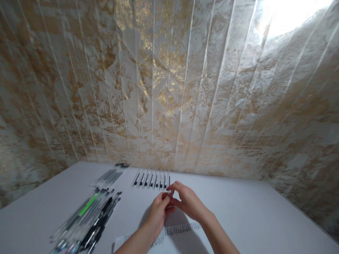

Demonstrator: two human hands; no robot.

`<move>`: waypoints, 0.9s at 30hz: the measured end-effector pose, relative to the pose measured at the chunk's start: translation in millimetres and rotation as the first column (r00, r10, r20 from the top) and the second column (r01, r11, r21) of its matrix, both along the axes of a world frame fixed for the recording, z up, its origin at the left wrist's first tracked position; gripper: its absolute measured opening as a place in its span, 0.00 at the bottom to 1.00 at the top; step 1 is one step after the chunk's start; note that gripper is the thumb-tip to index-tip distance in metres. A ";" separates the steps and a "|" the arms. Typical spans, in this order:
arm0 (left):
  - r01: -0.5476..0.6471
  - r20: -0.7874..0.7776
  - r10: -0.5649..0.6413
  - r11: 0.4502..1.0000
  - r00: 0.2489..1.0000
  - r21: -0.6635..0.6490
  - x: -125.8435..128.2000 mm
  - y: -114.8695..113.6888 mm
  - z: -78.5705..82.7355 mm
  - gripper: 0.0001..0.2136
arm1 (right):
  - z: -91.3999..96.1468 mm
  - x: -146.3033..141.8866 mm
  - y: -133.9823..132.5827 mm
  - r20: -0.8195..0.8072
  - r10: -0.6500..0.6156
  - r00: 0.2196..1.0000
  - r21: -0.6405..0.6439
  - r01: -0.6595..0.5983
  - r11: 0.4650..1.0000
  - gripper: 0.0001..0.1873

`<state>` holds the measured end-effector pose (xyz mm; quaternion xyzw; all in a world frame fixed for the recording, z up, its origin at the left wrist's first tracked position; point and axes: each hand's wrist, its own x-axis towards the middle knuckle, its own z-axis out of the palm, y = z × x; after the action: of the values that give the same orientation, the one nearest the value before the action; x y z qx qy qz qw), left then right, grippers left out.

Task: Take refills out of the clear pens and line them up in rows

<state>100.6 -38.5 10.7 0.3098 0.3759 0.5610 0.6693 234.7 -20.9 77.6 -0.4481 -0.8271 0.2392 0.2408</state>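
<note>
My left hand point(159, 211) and my right hand point(185, 201) meet over the middle of a white table point(251, 218). Both hands pinch together at the fingertips around something small that I cannot make out. Just beyond the fingertips lies a neat row of several clear pens with black tips point(150, 180), side by side. The right hand's fingers nearly touch the right end of that row.
A pile of several clear and black pens, one with green, point(87, 218) lies at the left front. Another bundle of clear pens point(107, 178) lies behind it, with small black parts point(122, 165) near the wall. A lined paper strip point(174, 231) lies under my wrists. A gold-patterned curtain point(169, 88) hangs behind.
</note>
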 end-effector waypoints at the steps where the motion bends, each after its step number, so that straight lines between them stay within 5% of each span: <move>1: -0.005 -0.001 0.005 1.000 1.000 -0.007 0.0 0.6 -1.2 0.17 | -0.2 -2.0 -1.7 0.027 -0.017 0.999 0.003 0.017 1.000 0.17; 11: 0.013 -0.015 -0.013 1.000 1.000 -0.019 4.4 0.3 1.9 0.23 | -11.7 -4.5 22.2 0.039 -0.118 0.992 0.033 0.116 0.993 0.08; 16: -0.011 -0.003 0.011 0.999 1.000 -0.049 9.1 1.2 -7.2 0.23 | -5.0 -0.5 28.8 0.029 -0.058 0.998 0.001 0.058 0.998 0.10; 23: -0.053 0.043 0.054 0.998 0.998 -0.014 8.0 3.0 -10.8 0.16 | 4.5 -18.7 0.4 0.331 -0.072 0.941 0.024 0.068 0.997 0.13; 27: -0.010 0.021 0.009 1.000 1.000 0.006 8.3 2.8 -9.0 0.17 | -2.8 -16.1 10.8 0.319 -0.103 0.942 0.058 0.089 0.994 0.10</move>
<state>108.9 -35.7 1.6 0.3042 0.3683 0.5687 0.6696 218.7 -10.1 74.8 -0.5157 -0.8373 0.1330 0.1236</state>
